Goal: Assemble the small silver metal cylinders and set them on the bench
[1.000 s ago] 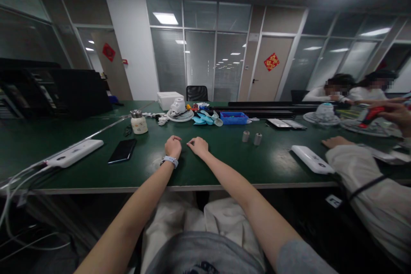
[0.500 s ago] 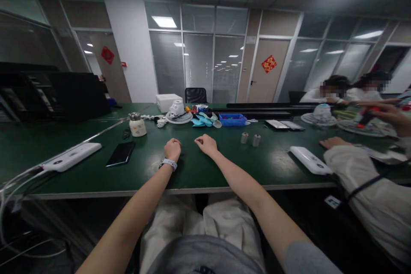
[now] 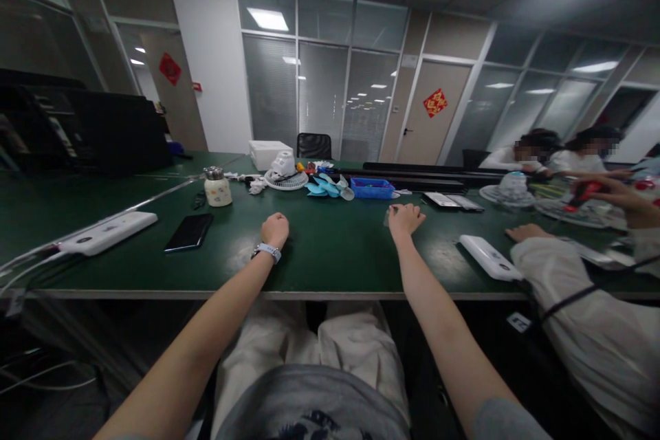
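My left hand (image 3: pixel 276 229) rests on the green table in a loose fist, and I see nothing sticking out of it. A watch with a pale band (image 3: pixel 269 251) is on that wrist. Farther right, my right hand (image 3: pixel 407 220) is over the spot of two small metal cylinders, thumb to the left and fingers apart to the right. The edge of one small metal cylinder (image 3: pixel 386 219) shows beside the thumb. The other cylinder is hidden behind the hand, and I cannot make out whether the fingers touch it.
Left of me lie a black phone (image 3: pixel 189 232), a cream jar (image 3: pixel 218 191) and a white power bank (image 3: pixel 111 234). Behind are a white fan part (image 3: pixel 286 179), light-blue fan blades (image 3: pixel 328 186) and a blue basket (image 3: pixel 372 191). At right, another white power bank (image 3: pixel 489 258) lies near a co-worker's sleeve (image 3: pixel 554 268).
My right hand has moved right, from the table middle to the metal cylinders, and its fingers have spread. My left hand stays almost in place. The view has tilted slightly.
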The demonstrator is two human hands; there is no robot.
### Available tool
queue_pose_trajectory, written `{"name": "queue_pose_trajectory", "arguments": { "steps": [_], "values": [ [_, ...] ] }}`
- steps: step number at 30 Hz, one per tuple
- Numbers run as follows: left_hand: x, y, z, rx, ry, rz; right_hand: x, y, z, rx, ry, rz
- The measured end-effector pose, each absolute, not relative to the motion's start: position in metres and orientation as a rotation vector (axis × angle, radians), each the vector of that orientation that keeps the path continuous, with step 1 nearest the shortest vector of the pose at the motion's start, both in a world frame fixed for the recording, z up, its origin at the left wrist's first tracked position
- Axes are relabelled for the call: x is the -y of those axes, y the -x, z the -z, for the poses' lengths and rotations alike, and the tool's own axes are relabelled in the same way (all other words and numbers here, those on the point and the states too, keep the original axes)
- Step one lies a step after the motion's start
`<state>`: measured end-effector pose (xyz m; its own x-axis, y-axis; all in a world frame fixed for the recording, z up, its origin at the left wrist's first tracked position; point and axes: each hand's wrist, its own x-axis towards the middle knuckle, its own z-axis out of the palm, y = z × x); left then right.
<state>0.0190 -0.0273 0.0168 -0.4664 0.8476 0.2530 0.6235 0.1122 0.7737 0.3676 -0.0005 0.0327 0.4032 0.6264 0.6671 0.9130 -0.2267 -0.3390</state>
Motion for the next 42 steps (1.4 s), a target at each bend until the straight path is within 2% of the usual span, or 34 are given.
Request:
{"name": "queue_pose_trajectory", "arguments": {
  "steps": [42],
  "values": [
    [0.0255,-0.0201,-0.0157,-2.194,-1.51,-1.201,-0.0001,-0.3652,-0.0321,1.234,2.048,0.432]
  ]
}}
